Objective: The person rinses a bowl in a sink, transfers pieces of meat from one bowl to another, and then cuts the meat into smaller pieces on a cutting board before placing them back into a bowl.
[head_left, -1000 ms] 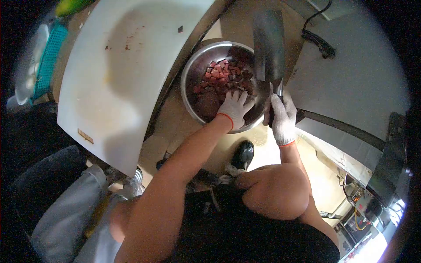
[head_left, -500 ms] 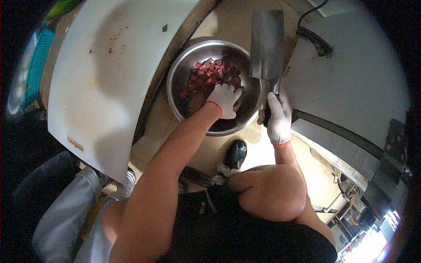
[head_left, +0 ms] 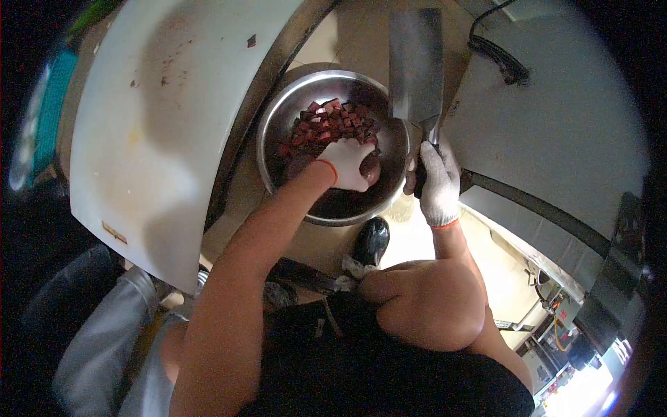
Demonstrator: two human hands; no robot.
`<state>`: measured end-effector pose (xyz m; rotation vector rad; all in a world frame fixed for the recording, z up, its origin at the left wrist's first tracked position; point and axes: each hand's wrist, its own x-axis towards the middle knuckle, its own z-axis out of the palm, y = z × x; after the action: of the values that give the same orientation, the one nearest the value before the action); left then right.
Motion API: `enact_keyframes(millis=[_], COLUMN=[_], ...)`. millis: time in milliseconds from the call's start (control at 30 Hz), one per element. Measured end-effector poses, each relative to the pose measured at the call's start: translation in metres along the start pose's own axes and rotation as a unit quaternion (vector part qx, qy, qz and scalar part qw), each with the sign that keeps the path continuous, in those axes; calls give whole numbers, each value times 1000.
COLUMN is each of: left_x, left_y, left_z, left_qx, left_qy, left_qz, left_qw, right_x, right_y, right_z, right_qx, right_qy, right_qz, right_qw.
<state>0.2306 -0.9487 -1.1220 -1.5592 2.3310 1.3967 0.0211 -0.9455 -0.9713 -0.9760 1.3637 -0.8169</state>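
A wide steel bowl (head_left: 266, 149) stands on the floor, with many dark red cubes (head_left: 332, 119) heaped in its far half; they look like diced meat. My left hand (head_left: 347, 163), in a white glove with an orange cuff, is down inside the bowl. Its thumb and fingers curl round a smooth reddish lump (head_left: 371, 169), partly hidden by the glove. To the right of the bowl, my right hand (head_left: 438, 182), also gloved, grips the handle of a cleaver (head_left: 415, 66). The broad blade points away from me and overlaps the bowl's right rim in this view.
A stained white cutting board (head_left: 187, 104) fills the left, with a dark scrap (head_left: 251, 41) on it. At right is a grey surface (head_left: 549, 132) with a black cable (head_left: 506, 62). A teal basket (head_left: 54, 111) stands far left. Another person's grey trouser leg (head_left: 104, 340) shows lower left.
My left hand has turned and shifted slightly left and down in the bowl, showing the reddish lump more clearly. The cleaver stays in my right hand; the whole view has shifted slightly.
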Motion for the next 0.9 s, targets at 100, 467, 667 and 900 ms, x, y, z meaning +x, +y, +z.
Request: enact_keyframes(millis=[100, 467, 667, 900], left_x=[12, -77, -194, -236], left_y=[-18, 27, 61, 14], left_z=[14, -54, -232, -324], left_qx=[-180, -888, -659, -159], left_qy=[-30, -65, 283, 430], left_qz=[-37, 52, 168, -133], left_qw=[982, 452, 676, 878], right_x=[0, -17, -19, -18], right_y=[-7, -67, -101, -128], right_z=[1, 11, 33, 72], right_qx=[39, 75, 90, 160], right_qy=[4, 11, 11, -170], right_qz=[12, -65, -128, -12], right_qw=[999, 995, 988, 972])
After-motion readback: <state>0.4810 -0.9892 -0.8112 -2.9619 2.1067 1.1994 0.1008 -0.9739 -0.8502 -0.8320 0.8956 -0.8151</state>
